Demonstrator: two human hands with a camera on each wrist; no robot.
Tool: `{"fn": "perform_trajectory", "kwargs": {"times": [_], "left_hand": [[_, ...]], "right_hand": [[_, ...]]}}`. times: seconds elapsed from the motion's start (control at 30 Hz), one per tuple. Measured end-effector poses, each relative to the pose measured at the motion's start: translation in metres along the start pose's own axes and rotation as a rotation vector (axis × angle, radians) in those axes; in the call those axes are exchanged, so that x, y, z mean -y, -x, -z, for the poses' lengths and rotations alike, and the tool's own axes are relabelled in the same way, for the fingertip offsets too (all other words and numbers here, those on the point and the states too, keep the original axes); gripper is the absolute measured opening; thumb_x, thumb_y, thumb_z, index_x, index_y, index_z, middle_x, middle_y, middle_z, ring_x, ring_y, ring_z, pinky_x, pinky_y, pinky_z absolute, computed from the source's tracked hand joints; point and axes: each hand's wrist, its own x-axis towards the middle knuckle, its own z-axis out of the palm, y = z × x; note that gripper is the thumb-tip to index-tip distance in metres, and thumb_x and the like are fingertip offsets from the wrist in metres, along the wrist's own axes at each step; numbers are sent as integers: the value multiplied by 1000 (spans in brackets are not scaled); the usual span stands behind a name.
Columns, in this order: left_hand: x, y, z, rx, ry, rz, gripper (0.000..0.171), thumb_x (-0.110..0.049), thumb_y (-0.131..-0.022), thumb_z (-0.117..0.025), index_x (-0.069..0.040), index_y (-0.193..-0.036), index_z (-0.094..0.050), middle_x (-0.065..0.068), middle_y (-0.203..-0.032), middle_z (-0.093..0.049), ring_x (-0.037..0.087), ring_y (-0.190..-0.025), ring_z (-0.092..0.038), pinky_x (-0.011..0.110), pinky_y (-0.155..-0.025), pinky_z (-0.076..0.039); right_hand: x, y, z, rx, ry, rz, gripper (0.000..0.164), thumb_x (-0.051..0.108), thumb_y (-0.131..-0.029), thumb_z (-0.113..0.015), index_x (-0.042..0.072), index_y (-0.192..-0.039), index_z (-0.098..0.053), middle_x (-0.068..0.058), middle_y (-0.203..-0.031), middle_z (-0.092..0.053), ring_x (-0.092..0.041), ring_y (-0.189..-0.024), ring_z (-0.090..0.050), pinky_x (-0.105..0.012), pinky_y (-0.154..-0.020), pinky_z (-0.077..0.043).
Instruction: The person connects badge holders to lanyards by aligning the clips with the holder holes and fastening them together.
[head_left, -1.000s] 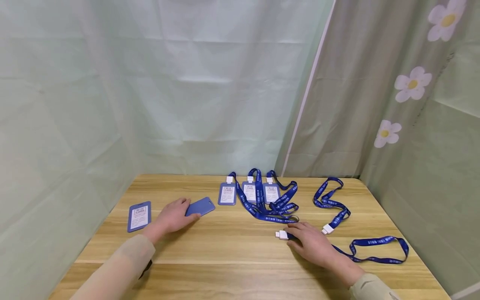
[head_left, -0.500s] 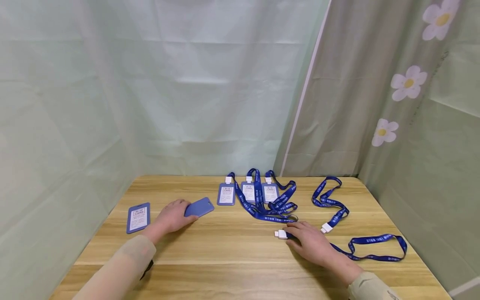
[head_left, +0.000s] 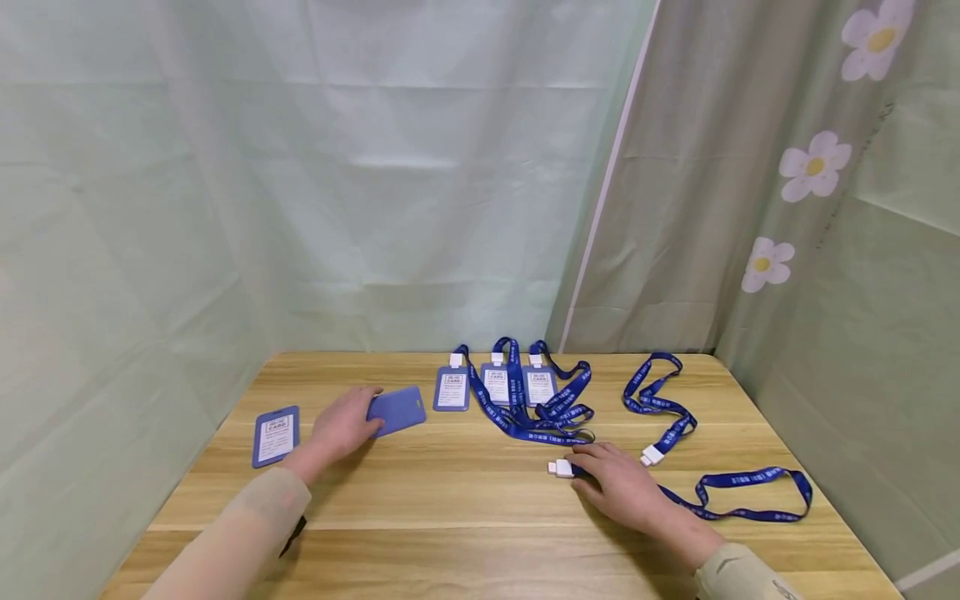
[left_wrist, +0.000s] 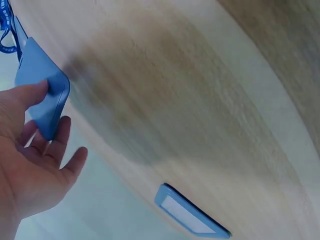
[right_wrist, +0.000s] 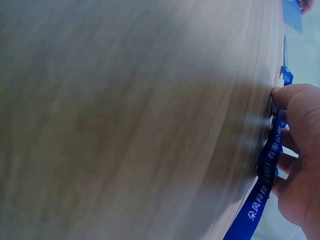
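Closest, on the tabletop's (head_left: 442,542) right half, the right hand (head_left: 617,490) pinches a lanyard (head_left: 750,478) beside its white clip (head_left: 564,469). Farther, a flat badge (head_left: 275,437) lies near the tabletop's left edge; left of centre, the left hand (head_left: 345,423) clasps a blue badge (head_left: 399,410) by one end. Three strapped badges (head_left: 452,389) line the tabletop's far side, a curtain (head_left: 427,208) behind.

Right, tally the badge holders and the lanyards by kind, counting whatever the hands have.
Badge holders: 5 (3 clipped to lanyards, 1 flat holder alone at the left, 1 held holder in the left hand)
Lanyards: 5 (3 clipped to badge holders, 1 loose lanyard, 1 held lanyard in the right hand)
Total: 10
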Motion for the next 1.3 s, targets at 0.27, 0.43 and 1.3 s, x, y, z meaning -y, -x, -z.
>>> {"fn": "perform_trajectory", "kwargs": {"times": [0.27, 0.43, 1.3], "left_hand": [[0, 2, 9, -118, -39, -49, 28, -18, -101, -66, -6, -126, -71, 15, -119, -70, 36, -109, -67, 55, -91, -54], [-1, 5, 11, -181, -116, -139, 20, -17, -96, -73, -12, -115, -78, 9, -111, -75, 33, -101, -71, 53, -83, -57], [12, 30, -8, 53, -70, -93, 73, -47, -97, -69, 0, -149, -50, 30, -152, -42, 52, -140, -36, 67, -114, -28]], "right_hand": [[0, -1, 1, 18, -3, -18, 40, 32, -98, -70, 16, -135, -68, -8, -138, -63, -31, -128, -56, -57, -104, -47], [1, 0, 1, 21, -5, -18, 40, 33, -98, -70, 16, -134, -69, -9, -138, -63, -31, -128, -57, -57, -103, -47], [0, -1, -2, 5, -28, -36, 40, 34, -97, -72, 16, -133, -70, -8, -137, -64, -31, -128, -56, -56, -105, -46]]}}
